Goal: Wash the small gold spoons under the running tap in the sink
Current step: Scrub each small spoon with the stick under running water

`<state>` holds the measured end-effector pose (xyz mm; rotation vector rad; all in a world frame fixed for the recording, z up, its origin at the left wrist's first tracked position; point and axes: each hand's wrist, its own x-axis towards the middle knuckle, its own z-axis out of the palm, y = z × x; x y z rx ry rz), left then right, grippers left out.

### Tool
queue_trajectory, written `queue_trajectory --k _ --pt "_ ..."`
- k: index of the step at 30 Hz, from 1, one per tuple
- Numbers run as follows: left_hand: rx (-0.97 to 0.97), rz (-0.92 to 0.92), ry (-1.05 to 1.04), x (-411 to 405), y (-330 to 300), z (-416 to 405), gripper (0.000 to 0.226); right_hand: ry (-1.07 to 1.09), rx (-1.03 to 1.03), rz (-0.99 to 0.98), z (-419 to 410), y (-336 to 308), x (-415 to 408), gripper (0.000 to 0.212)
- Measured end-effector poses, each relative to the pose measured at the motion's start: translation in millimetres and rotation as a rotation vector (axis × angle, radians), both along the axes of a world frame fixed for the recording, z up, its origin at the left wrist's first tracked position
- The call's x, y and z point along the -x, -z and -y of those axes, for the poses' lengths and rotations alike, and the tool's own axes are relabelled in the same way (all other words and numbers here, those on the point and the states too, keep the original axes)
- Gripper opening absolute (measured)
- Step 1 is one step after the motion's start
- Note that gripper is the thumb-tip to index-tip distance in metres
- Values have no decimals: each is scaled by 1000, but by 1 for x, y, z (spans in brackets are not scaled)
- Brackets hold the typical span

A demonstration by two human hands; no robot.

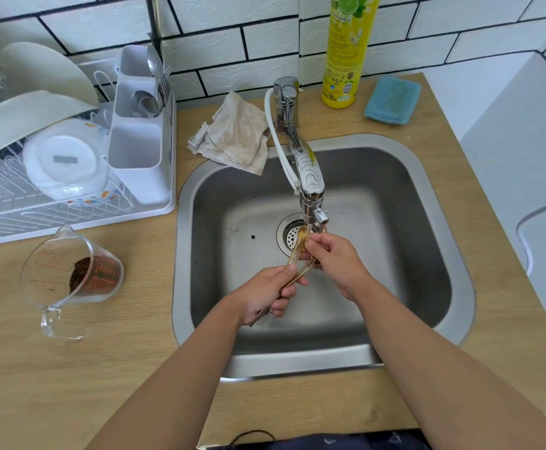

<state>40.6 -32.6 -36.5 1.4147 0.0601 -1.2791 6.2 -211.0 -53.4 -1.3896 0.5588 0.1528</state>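
Dark garment edge (330,441), at the frame bottom, nearest the viewer, below the sink. Two bare forearms reaching up from it over the stainless steel sink (427,196), set in a wooden desk (109,362).

Left hand (270,292): over the sink basin, fingers curled round the handles of a bunch of small gold spoons (299,261).

Right hand (333,263): just right of the left hand, fingertips pinching the spoon bowls directly below the tap (309,183) outlet, above the sink drain strainer (292,235).

Left of the sink: tipped glass measuring jug (70,274) holding dark brown grounds; white dish rack (80,164) with plates, bowls and a cutlery holder.

Behind the sink: crumpled beige cloth (236,134), yellow dish-soap bottle (346,50), blue sponge (391,100), white tiled wall (232,30).
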Motion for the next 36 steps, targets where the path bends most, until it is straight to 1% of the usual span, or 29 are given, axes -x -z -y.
queue_trajectory --k 3,6,7,10,13,16,17,19,21,23,24,26,30,34,36 --pt "4 -10 -5 -1 1 -1 43 -5 -18 15 1 -1 0 14" --pt "28 -36 -7 -2 1 -2 45 9 -63 44 2 -2 0 26" --pt "36 -44 -8 -2 2 -2 45 7 -63 52 1 -2 0 24" --pt "33 -37 -9 -1 2 -1 47 29 -55 58 0 -2 0 8" --pt "17 -31 -3 -1 3 -1 49 17 -126 22 2 -4 0 4" --pt "11 -18 7 0 1 0 50 -37 -195 15 4 -5 1 17" --pt "8 -10 6 0 1 0 50 -46 -202 14 5 -6 0 17" --pt "-7 12 -4 -1 0 0 49 -50 -184 11 4 -7 0 17" --pt "-29 46 -12 -1 0 0 47 -33 -81 6 2 -6 1 12" --pt "-43 71 0 0 0 1 45 -20 62 9 0 -4 3 18" --pt "-45 72 2 0 0 2 45 -22 95 8 0 -3 3 21" --pt "-43 63 -8 0 1 1 46 -21 81 7 0 -2 2 22" --pt "-35 46 -10 -2 2 0 47 -35 63 -3 1 0 1 16" --pt "-22 43 -19 -1 4 0 46 6 -32 -13 -1 0 -1 12" --pt "-16 49 -17 -1 5 1 43 33 -17 -16 -3 -1 -1 7"
